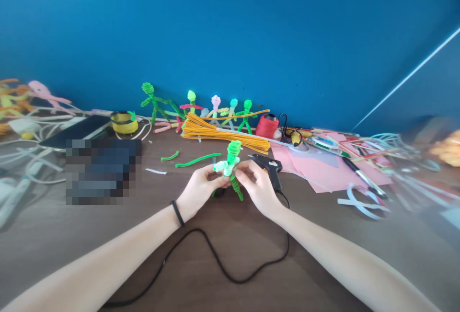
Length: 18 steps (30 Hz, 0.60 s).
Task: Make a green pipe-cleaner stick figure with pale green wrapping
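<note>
A small pipe-cleaner figure (234, 151) with a bright green head, a white-and-mint middle and darker green legs is held upright between both hands. My left hand (203, 188) pinches it from the left at the waist, a black band round the wrist. From the right, my right hand (258, 186) closes thumb and fingers on its middle. Part of the figure's body is hidden behind the fingertips. Beyond the hands lie a long green pipe cleaner (198, 160) and a short green piece (170, 156).
Finished figures (154, 103) lean on the blue wall behind an orange pipe-cleaner bundle (223, 132). A black glue gun (270, 166) lies beside my right hand, its cable (230, 273) looping in front. Pink paper (323, 175) is right; a dark pixelated object (108, 168) is left.
</note>
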Available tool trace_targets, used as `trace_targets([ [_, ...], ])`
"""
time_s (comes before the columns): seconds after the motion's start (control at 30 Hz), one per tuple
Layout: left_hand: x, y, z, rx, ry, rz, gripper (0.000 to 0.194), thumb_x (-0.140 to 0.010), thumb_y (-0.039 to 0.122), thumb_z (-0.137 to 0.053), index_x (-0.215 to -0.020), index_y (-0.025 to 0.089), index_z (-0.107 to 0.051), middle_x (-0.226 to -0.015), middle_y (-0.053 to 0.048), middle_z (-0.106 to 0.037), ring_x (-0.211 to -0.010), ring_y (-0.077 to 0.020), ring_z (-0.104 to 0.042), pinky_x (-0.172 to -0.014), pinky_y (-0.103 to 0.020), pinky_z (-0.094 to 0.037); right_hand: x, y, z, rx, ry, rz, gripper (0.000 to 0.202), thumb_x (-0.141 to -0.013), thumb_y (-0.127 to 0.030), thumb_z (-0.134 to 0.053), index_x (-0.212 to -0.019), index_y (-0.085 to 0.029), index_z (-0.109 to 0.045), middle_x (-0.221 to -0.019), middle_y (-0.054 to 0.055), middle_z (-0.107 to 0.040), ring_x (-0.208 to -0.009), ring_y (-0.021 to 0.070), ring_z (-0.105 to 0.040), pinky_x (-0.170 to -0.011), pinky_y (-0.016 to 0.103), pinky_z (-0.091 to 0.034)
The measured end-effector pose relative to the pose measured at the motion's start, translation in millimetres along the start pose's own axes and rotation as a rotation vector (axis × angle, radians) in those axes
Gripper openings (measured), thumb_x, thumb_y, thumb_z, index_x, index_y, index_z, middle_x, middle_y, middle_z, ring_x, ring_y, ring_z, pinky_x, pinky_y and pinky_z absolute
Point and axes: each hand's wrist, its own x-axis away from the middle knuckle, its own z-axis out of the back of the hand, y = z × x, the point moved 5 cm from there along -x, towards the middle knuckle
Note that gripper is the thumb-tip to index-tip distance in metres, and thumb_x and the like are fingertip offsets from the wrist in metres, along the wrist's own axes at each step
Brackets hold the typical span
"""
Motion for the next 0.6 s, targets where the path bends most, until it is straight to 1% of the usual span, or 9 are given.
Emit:
trace_targets([
  [0.1, -0.7, -2.1, -0.4, 0.028, -0.014, 0.013, 0.023, -0.057, 0.023, -0.07, -0.076, 0.013, -0.062, -0.068, 0.0, -0.065, -0.06, -0.0119, -0.058, -0.066, -0.025, -0.048, -1.1, 2.4, -0.6, -0.06, -0.017, -0.047, 0.012, -0.08, -0.029, -0.049, -0.077, -0.018, -0.051, -0.072, -0.001, -0.055, -0.066, 0.0118, -0.054, -0.063, 0.025, -0.044],
  [0.23, -1.8, -4.3, -0.5, 0.052, -0.035, 0.02, 0.024, -0.057, 0.023, -0.071, -0.076, 0.014, -0.062, -0.067, 0.0, -0.065, -0.06, -0.0111, -0.058, -0.065, -0.024, -0.048, -1.6, 4.4, -0.7, -0.09, -0.005, -0.081, 0.013, -0.079, -0.028, -0.05, -0.073, -0.018, -0.049, -0.066, -0.002, -0.051, -0.06, 0.0101, -0.052, -0.058, 0.023, -0.043],
  [0.4, -2.1, -4.3, -1.7, 0.046, -0.077, -0.006, 0.023, -0.057, 0.024, -0.071, -0.074, 0.012, -0.061, -0.065, -0.001, -0.064, -0.058, -0.0114, -0.057, -0.062, -0.025, -0.047, -1.8, 7.0, -2.9, -0.135, -0.021, -0.107, 0.014, -0.079, -0.03, -0.05, -0.072, -0.018, -0.048, -0.063, -0.003, -0.051, -0.058, 0.0103, -0.052, -0.054, 0.022, -0.044],
  [0.6, -3.8, -7.4, -2.2, 0.041, -0.113, -0.012, 0.025, -0.057, 0.022, -0.071, -0.078, 0.012, -0.06, -0.07, -0.002, -0.066, -0.063, -0.0137, -0.06, -0.065, -0.027, -0.048, -2.5, 8.3, -3.8, -0.15, -0.017, -0.101, 0.012, -0.078, -0.029, -0.051, -0.073, -0.019, -0.047, -0.064, -0.003, -0.052, -0.057, 0.01, -0.053, -0.051, 0.022, -0.044],
])
